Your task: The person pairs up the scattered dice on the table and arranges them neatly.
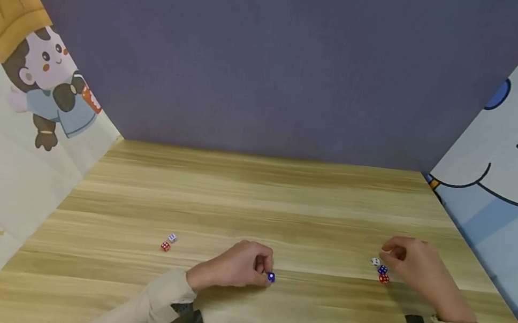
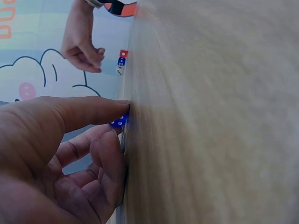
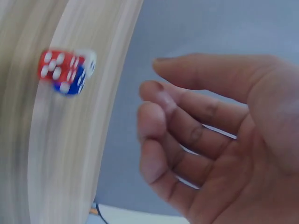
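Note:
My left hand (image 1: 239,264) pinches a blue die (image 1: 271,277) between thumb and fingers at the tabletop, near the middle. In the left wrist view the die (image 2: 119,122) shows white pips, partly covered by the fingers. My right hand (image 1: 425,273) is raised just above the table on the right, its fingers loosely bent with nothing between them. Beside it lie a white die (image 1: 375,262), another blue die (image 1: 382,270) and a red die (image 1: 384,278), close together in a row. The right wrist view shows this red die (image 3: 53,66) in front of the blue one.
Toward the left of the wooden table (image 1: 255,193) lie a second white die (image 1: 172,237) and a second red die (image 1: 165,246), close together. A dark panel (image 1: 270,66) stands along the far edge. Cartoon-printed walls flank both sides.

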A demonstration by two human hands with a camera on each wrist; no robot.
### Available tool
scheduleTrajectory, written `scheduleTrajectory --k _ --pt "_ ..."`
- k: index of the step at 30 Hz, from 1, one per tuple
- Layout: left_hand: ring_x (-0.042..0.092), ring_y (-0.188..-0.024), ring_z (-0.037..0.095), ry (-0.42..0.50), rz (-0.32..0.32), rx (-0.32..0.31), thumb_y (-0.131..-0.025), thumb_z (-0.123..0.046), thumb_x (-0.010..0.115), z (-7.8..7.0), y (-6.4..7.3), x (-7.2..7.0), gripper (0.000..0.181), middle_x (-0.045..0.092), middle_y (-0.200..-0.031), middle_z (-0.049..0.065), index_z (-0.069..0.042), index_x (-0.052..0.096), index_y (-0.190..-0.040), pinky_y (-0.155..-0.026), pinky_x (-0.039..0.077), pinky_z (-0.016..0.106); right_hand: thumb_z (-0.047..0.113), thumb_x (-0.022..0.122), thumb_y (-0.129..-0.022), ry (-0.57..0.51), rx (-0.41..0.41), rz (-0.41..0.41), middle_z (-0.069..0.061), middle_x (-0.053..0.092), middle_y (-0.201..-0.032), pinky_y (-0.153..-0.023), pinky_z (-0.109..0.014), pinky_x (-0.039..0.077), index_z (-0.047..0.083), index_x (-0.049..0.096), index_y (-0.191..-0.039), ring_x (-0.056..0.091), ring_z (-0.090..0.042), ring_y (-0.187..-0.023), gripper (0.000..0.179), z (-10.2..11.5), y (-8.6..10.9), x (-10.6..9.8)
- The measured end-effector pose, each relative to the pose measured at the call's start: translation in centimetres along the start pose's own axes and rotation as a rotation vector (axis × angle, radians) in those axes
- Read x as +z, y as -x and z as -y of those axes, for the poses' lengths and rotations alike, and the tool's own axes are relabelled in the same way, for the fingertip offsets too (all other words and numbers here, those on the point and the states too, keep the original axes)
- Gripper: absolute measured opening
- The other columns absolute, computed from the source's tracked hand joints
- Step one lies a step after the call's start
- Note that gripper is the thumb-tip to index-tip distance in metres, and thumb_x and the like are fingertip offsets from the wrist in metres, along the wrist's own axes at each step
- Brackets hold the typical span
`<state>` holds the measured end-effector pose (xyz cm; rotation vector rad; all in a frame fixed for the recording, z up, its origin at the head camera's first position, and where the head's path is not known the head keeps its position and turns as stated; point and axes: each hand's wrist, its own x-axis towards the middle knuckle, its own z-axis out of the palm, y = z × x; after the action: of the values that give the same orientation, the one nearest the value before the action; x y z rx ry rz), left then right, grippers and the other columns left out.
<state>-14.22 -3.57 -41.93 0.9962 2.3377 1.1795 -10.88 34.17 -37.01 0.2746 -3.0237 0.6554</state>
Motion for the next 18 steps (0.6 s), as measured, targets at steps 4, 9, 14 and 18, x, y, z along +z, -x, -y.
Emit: scheduleTrajectory --k 4,9,14,18 --pt "0.049 -0.056 0.003 -0.005 0.003 0.007 -0.078 -0.007 0.083 0.1 -0.1 0.0 0.019 0.057 -0.064 -0.008 -0.013 0.065 -0.077 -0.054 0.041 0.018 0.014 0.075 -0.086 0.041 0.009 0.036 0.0 0.068 -0.08 -0.059 -0.037 0.05 0.003 0.073 -0.093 0.061 -0.015 -0.07 0.013 -1.0 0.0 -0.1" --pt "0.048 -0.057 0.001 -0.026 0.001 0.022 -0.078 -0.008 0.082 0.3 -0.1 -0.1 0.019 0.056 -0.064 -0.01 -0.015 0.065 -0.078 -0.055 0.04 0.017 0.015 0.076 -0.086 0.067 0.031 0.077 0.001 0.066 -0.078 -0.057 -0.035 0.048 0.006 0.073 -0.088 0.058 -0.014 -0.068 0.01 -1.6 0.0 0.1" --pt "0.048 -0.056 0.002 -0.024 -0.003 0.019 -0.078 -0.008 0.082 0.2 -0.2 0.0 0.019 0.055 -0.063 -0.009 -0.016 0.064 -0.077 -0.055 0.039 0.018 0.015 0.075 -0.087 0.052 0.039 0.112 0.002 0.067 -0.076 -0.056 -0.033 0.048 0.007 0.073 -0.085 0.059 -0.013 -0.066 0.009 -2.0 -0.2 0.3" --pt "0.048 -0.057 0.002 -0.026 0.001 0.013 -0.078 -0.008 0.082 0.3 -0.2 0.1 0.019 0.056 -0.064 -0.009 -0.015 0.065 -0.077 -0.055 0.039 0.017 0.016 0.073 -0.088 0.028 0.052 0.131 0.004 0.066 -0.073 -0.054 -0.031 0.046 0.009 0.073 -0.084 0.057 -0.011 -0.063 0.009 -2.2 0.0 0.6"
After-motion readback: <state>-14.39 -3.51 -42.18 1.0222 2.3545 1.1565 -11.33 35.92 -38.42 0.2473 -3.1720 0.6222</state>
